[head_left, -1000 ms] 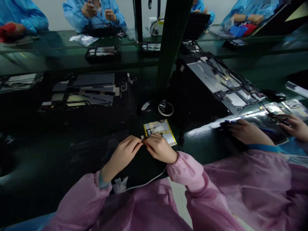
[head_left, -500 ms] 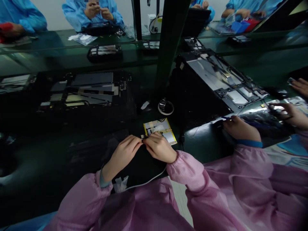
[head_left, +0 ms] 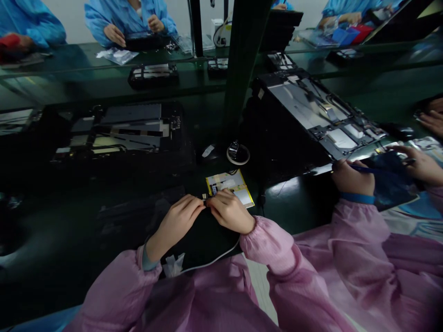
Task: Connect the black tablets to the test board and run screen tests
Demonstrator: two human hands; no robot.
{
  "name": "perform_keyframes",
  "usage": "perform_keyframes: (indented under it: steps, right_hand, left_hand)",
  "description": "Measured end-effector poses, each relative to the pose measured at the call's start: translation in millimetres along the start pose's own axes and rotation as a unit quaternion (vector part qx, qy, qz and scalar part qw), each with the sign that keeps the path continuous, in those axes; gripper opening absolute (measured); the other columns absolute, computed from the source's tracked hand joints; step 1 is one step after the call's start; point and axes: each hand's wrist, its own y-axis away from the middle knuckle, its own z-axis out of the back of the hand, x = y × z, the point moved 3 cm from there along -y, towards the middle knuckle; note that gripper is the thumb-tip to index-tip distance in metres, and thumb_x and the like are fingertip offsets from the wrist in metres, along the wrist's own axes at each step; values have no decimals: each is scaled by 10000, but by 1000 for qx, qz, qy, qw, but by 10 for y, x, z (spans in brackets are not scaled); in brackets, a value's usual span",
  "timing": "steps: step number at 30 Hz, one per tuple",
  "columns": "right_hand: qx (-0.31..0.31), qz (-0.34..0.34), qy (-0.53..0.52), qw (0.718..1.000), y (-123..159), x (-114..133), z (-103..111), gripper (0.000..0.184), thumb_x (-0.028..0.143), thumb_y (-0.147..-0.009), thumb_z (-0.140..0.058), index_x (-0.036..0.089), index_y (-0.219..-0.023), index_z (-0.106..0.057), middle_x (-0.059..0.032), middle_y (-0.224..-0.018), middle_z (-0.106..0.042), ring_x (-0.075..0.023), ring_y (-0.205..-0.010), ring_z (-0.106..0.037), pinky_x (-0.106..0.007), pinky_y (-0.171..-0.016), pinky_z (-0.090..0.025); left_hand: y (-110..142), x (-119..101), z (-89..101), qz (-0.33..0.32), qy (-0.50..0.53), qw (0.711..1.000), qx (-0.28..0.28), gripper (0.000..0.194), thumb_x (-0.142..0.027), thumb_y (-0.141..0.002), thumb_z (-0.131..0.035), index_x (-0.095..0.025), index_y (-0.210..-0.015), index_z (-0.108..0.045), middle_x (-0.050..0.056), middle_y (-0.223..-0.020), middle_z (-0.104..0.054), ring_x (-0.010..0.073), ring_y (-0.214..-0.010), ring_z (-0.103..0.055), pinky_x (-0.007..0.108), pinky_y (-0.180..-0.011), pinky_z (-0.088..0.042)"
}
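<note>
My left hand (head_left: pixel 182 219) and my right hand (head_left: pixel 230 210) meet fingertip to fingertip, low over the dark bench. Both pinch a small dark part with a pale tab (head_left: pixel 204 197), perhaps a cable end; most of it is hidden by the fingers. Just beyond the right hand lies a flat silver battery pack (head_left: pixel 245 197) with yellow edges and tan tape strips. The right knuckles cover its near left part, and whether the pinched part is joined to the pack I cannot tell.
A round white-rimmed holder (head_left: pixel 238 161) and a white scrap (head_left: pixel 208 151) lie behind the pack. Stacks of open device housings stand left (head_left: pixel 134 113) and right (head_left: pixel 294 103). A white cable (head_left: pixel 211 262) crosses near my lap. A co-worker's hands (head_left: pixel 353 179) work at right.
My hands have barely moved; a little more of the pinched part shows. The right co-worker's near hand has shifted right, with a dark sheet beside it. Across the bench, a person's hands have parted and lowered.
</note>
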Motion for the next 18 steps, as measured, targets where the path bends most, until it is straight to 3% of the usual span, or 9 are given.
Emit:
perform_keyframes:
  steps: [18]
  right_hand:
    - [5,5,-15,1000,5,13,-4,184,162,-945,-425,171,-886,-599,-45,-733,-599,-181,-719,-536,-313,-721,-403]
  left_hand:
    - [2,8,-3,17,10,1000,-9,93,-168,-945,-482,-208,-874,-526,9,-825,-624,160,-792,-618,295,-754,-500]
